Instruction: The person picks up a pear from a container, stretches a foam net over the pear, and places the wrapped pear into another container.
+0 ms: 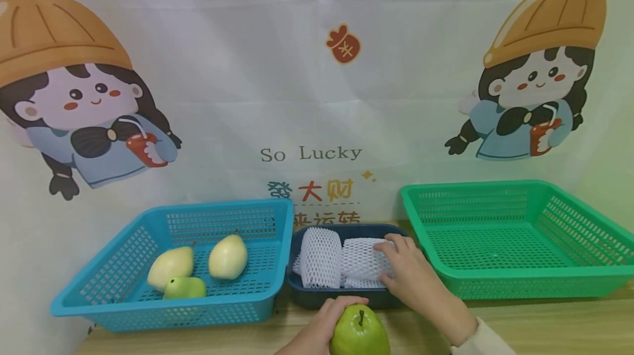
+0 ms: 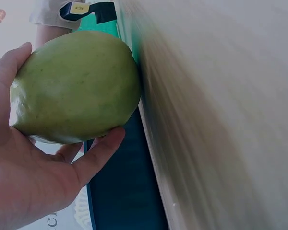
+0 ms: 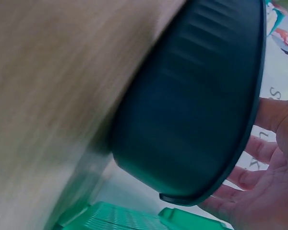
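My left hand [image 1: 322, 326] holds a green pear [image 1: 360, 332] in front of the dark blue bin [image 1: 317, 299]. In the left wrist view, the thumb and fingers [image 2: 100, 154] curl around the pear [image 2: 79, 86]. The bin holds several white foam fruit nets; one net [image 1: 321, 258] stands at its left and another net [image 1: 364, 258] lies at its right. My right hand [image 1: 413, 272] reaches over the bin's right side, its thumb and fingers apart at the right-hand net. In the right wrist view, the bin wall hides the right fingertips.
On the left, a blue basket [image 1: 238, 311] contains two pale yellow pears [image 1: 228, 257] and a smaller green fruit [image 1: 184, 288]. A green basket [image 1: 525, 275] stands on the right. Behind everything hangs a printed white cloth [image 1: 238, 69]. The tabletop [image 1: 545, 327] is wood-patterned.
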### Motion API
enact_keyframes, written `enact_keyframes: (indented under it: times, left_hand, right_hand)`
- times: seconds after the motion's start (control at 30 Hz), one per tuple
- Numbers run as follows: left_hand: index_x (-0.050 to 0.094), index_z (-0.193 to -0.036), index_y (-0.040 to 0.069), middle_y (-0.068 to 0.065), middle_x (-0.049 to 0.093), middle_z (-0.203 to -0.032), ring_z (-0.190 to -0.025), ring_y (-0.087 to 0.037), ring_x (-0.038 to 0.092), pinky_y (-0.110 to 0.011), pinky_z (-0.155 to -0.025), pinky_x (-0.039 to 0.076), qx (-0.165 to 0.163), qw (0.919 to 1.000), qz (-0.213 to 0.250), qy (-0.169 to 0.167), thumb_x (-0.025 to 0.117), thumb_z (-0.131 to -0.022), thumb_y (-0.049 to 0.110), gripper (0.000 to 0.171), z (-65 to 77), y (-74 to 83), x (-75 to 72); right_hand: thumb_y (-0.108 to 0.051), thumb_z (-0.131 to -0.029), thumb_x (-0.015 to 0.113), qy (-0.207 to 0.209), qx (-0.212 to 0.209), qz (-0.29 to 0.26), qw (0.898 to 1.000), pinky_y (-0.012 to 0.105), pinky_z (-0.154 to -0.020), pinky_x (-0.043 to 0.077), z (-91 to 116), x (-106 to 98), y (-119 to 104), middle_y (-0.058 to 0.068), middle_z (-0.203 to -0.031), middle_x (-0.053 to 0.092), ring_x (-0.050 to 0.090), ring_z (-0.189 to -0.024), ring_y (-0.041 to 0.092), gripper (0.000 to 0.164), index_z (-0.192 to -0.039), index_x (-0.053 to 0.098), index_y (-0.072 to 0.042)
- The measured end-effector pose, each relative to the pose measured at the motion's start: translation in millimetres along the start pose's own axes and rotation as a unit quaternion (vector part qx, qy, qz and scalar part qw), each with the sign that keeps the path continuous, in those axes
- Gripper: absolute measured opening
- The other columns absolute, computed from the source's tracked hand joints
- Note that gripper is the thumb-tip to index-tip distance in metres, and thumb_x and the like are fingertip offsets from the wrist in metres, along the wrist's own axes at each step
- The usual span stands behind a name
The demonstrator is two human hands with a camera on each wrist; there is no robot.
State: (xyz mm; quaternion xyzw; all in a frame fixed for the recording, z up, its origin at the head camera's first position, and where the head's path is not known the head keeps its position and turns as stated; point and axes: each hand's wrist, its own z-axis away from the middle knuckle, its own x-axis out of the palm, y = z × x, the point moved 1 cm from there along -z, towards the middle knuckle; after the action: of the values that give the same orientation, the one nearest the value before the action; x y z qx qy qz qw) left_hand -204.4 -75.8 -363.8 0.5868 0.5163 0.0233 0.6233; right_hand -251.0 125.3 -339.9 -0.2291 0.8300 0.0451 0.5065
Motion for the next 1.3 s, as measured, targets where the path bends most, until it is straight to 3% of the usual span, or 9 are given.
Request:
enact_keyframes:
  times: [0.43,0.9,1.07,1.3]
  left_hand:
    - [0.038,-0.136,0.011,-0.002,0.045,-0.119,-0.1,-0.001,0.035,-0.027,-0.088,0.038,-0.025,0.9992,0.03,-0.01,0.074,-0.075,0.019,0.072,0.0,1.9,-0.9]
    - [0.037,-0.137,0.013,0.0,0.041,-0.117,-0.1,-0.002,0.035,-0.027,-0.087,0.039,-0.035,0.9985,0.039,-0.014,0.075,-0.074,0.019,0.074,1.5,1.4,-0.7]
    - [0.035,-0.138,0.011,-0.002,0.042,-0.118,-0.102,-0.002,0.035,-0.028,-0.088,0.039,-0.035,0.9985,0.039,-0.016,0.075,-0.075,0.021,0.076,2.5,2.3,-2.0]
    - [0.036,-0.138,0.013,-0.002,0.044,-0.12,-0.102,-0.003,0.035,-0.028,-0.089,0.039,-0.038,0.998,0.049,-0.016,0.075,-0.076,0.022,0.074,3.8,3.6,-2.0]
  right_hand:
    - [-0.01,-0.07,0.079,0.038,-0.004,0.018,0.999,0.04,-0.077,0.045,0,9,3,0.005,-0.092,0.06,0.052,-0.089,0.026,0.016,-0.081,0.068,-0.013]
    - [-0.004,-0.075,0.073,0.059,0.005,-0.019,0.998,0.029,-0.065,0.047,-1,-1,-2,-0.002,-0.076,0.057,0.052,-0.074,0.012,0.01,-0.082,0.067,-0.009]
    - [-0.005,-0.077,0.072,0.063,0.028,-0.049,0.996,0.026,-0.063,0.048,-2,-11,-4,-0.001,-0.079,0.06,0.052,-0.072,0.01,0.01,-0.085,0.068,-0.009]
    - [-0.003,-0.08,0.069,0.074,0.049,-0.15,0.985,0.026,-0.065,0.049,-3,-26,-3,0.002,-0.084,0.063,0.055,-0.075,0.011,0.011,-0.089,0.067,-0.008]
